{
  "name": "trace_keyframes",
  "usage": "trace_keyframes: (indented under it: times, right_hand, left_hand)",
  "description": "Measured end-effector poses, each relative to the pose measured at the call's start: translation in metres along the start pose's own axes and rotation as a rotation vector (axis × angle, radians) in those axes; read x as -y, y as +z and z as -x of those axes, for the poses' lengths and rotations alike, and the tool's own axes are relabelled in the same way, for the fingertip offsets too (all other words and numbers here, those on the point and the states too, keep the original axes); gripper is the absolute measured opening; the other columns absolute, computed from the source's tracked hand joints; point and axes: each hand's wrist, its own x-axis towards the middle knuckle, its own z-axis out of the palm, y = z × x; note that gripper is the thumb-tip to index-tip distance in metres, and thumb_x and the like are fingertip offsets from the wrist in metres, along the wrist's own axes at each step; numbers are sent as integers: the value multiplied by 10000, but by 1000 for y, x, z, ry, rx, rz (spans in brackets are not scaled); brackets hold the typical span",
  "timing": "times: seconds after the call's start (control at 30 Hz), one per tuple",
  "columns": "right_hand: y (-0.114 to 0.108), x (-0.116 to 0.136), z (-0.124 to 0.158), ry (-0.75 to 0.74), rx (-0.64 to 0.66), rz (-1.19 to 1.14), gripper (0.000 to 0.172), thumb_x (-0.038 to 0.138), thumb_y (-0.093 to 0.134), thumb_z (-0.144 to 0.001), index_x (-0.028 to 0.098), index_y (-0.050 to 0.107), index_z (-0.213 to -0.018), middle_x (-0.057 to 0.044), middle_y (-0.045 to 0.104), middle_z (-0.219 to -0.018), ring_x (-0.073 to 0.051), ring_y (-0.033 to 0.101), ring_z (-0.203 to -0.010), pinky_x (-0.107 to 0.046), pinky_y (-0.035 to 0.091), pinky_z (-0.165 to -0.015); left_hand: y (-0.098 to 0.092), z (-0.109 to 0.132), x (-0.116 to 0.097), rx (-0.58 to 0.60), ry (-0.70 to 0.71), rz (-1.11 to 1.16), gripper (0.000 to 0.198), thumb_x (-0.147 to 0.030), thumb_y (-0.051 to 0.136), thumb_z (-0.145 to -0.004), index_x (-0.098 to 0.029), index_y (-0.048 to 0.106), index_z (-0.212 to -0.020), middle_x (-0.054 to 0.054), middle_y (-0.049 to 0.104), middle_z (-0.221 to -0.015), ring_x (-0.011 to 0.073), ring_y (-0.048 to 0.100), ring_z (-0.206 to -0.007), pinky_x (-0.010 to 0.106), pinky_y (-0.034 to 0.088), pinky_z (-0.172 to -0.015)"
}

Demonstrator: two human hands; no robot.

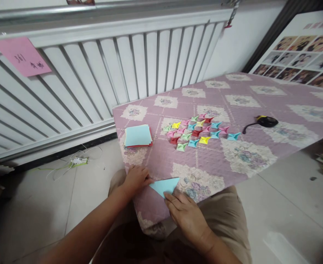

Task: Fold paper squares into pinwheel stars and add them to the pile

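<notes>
A light blue paper [165,186], folded into a triangle, lies flat near the front edge of the table with its long side away from me. My left hand [136,178] has its fingers curled together at the paper's left corner, with a fingertip touching it. At the near point of the triangle, my right hand [182,209] presses its fingers, held together, on the paper. A stack of paper squares [138,136], light blue on top with red showing beneath, sits beyond my left hand.
Rows of small folded paper pieces [196,133] in several colours stand mid-table on the flowered tablecloth [167,101]. A black object with a thin curved stem [267,121] lies to the right. A white radiator [139,66] borders the far side; a photo board [304,55] stands back right.
</notes>
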Motion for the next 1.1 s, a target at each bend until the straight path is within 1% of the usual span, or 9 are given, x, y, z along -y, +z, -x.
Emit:
trace_keyframes:
  times: [0.13, 0.2, 0.23, 0.3, 0.4, 0.47, 0.7, 0.87, 1.1]
  right_hand:
    - [1, 1, 1, 18, 7, 0, 218, 150, 592, -841, 235, 658, -1030, -23, 668, -1152, -217, 556, -1042, -351, 429, -857]
    - [2, 1, 1, 31, 8, -8, 221, 154, 605, -836, 238, 657, -1034, -22, 668, -1152, -216, 556, -1046, -348, 427, -858]
    - [3, 1, 2, 38, 9, -15, 221, 157, 611, -835, 240, 657, -1035, -18, 666, -1158, -218, 555, -1049, -348, 426, -860]
    - [3, 2, 2, 41, 15, -31, 222, 160, 613, -836, 240, 656, -1038, -14, 660, -1172, -220, 555, -1049, -348, 427, -861]
    - [2, 2, 1, 42, 27, -28, 234, 157, 599, -843, 241, 651, -1055, -21, 662, -1165, -206, 564, -1022, -348, 430, -857]
    - [0, 2, 0, 49, 45, -24, 238, 157, 591, -847, 246, 648, -1060, -18, 665, -1156, -198, 571, -993, -352, 430, -859]
    - [-1, 3, -2, 68, 46, -15, 249, 146, 562, -861, 255, 646, -1070, -3, 673, -1138, -192, 576, -949, -343, 430, -820]
    - [2, 3, 0, 78, 33, -28, 228, 146, 545, -873, 259, 655, -1037, 4, 670, -1151, -193, 575, -972, -348, 421, -849]
    - [3, 3, 1, 79, 9, -26, 210, 150, 558, -870, 261, 657, -1019, -10, 673, -1147, -202, 581, -981, -352, 421, -844]
  left_hand:
    - [-3, 11, 4, -58, -20, -2, 189, -335, 483, -945, -192, 606, -930, 49, 614, -991, 217, 544, -969, 361, 389, -888]
    - [3, 23, -3, -166, -24, 28, 195, -236, 412, -966, -198, 596, -1018, 57, 596, -1069, 204, 522, -1027, 354, 387, -925]
    - [9, 29, -7, -237, -2, 52, 224, -190, 385, -965, -197, 593, -1049, 61, 590, -1094, 198, 516, -1044, 352, 384, -942]
    - [23, 43, -19, -287, 130, 81, 287, -131, 354, -951, -206, 584, -1106, 60, 587, -1121, 193, 512, -1066, 356, 384, -959]
    - [42, 59, -36, -235, 294, 62, 321, -164, 398, -945, -227, 527, -1232, 64, 568, -1195, 214, 482, -1129, 377, 368, -988]
    - [48, 64, -43, -213, 293, 57, 342, -202, 423, -939, -220, 502, -1271, 74, 557, -1222, 227, 468, -1149, 378, 363, -989]
    - [38, 65, -46, -136, 280, -22, 415, -333, 420, -943, -231, 447, -1344, 89, 518, -1288, 250, 437, -1200, 423, 270, -1052]
    - [39, 69, -39, -149, 223, -36, 463, -370, 443, -923, -215, 430, -1359, 93, 503, -1321, 261, 408, -1235, 434, 254, -1058]
    - [26, 64, -28, -131, 8, -84, 405, -336, 474, -905, -203, 506, -1287, 99, 528, -1309, 285, 432, -1206, 488, 301, -1014]
